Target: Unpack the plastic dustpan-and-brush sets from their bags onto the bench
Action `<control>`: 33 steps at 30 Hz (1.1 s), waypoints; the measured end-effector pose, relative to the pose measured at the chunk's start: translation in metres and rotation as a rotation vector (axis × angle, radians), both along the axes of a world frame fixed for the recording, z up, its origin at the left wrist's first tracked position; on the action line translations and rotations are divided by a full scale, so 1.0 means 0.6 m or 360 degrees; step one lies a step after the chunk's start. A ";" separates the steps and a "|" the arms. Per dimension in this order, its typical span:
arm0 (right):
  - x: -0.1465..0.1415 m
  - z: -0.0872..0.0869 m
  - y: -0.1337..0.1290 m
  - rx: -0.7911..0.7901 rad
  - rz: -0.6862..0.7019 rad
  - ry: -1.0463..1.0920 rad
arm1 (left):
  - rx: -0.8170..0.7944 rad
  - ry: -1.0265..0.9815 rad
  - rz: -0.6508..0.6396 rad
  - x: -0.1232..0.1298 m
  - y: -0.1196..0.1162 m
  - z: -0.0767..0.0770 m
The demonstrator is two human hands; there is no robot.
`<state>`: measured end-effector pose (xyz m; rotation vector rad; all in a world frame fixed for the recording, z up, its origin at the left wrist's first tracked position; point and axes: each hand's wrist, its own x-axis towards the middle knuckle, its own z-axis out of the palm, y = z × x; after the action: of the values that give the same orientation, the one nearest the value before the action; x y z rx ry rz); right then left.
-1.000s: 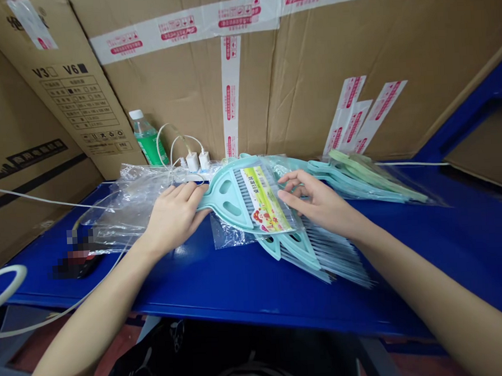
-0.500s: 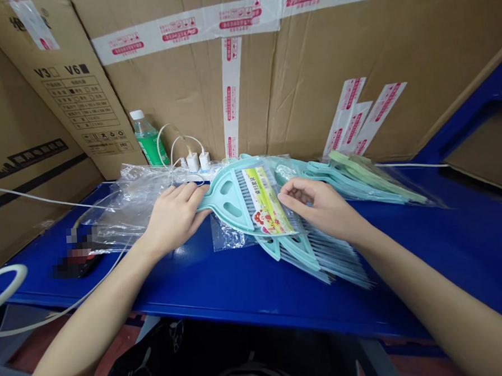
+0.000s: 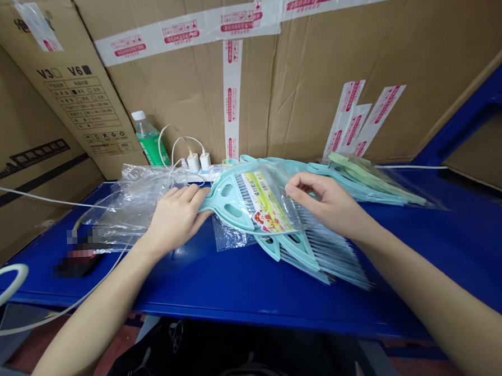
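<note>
So, nearest, both forearms reach across a blue worktop [image 3: 189, 286]. The left hand [image 3: 174, 220] curls its fingers [image 3: 190, 195] over the handle of a mint-green plastic hand brush [image 3: 225, 203], held in a clear plastic bag [image 3: 271, 175] with a yellow-green label [image 3: 263, 201]. The right hand [image 3: 329, 200] pinches that bag's film near the label. The brush lies flat at the middle of the worktop, on looser bristled brushes [image 3: 326, 254]. It should handle light and stiff, its film slippery, so the handle gives the surest hold. Farther right lie more bagged brushes [image 3: 360, 185]; beyond stand 1 water bottle [image 3: 148, 140], 2 chargers [image 3: 199, 161] and taped cartons [image 3: 395, 46].
</note>
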<state>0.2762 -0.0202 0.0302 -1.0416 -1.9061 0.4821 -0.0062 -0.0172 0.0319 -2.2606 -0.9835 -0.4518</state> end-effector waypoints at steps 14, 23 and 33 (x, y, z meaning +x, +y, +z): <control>0.005 -0.006 -0.005 -0.0038 0.0075 -0.0382 | 0.0076 -0.0024 -0.0088 0.002 -0.003 0.000; 0.000 -0.029 0.013 -0.0490 0.0196 0.0054 | -0.0094 -0.0025 -0.0002 -0.002 -0.004 0.007; 0.041 -0.019 0.041 -0.0009 -0.0378 -0.0272 | -0.0012 -0.0267 0.0536 -0.053 0.008 0.045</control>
<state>0.3007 0.0045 0.0190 -1.3293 -1.8964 0.2692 -0.0382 -0.0126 0.0588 -2.0325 -1.4233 -0.4936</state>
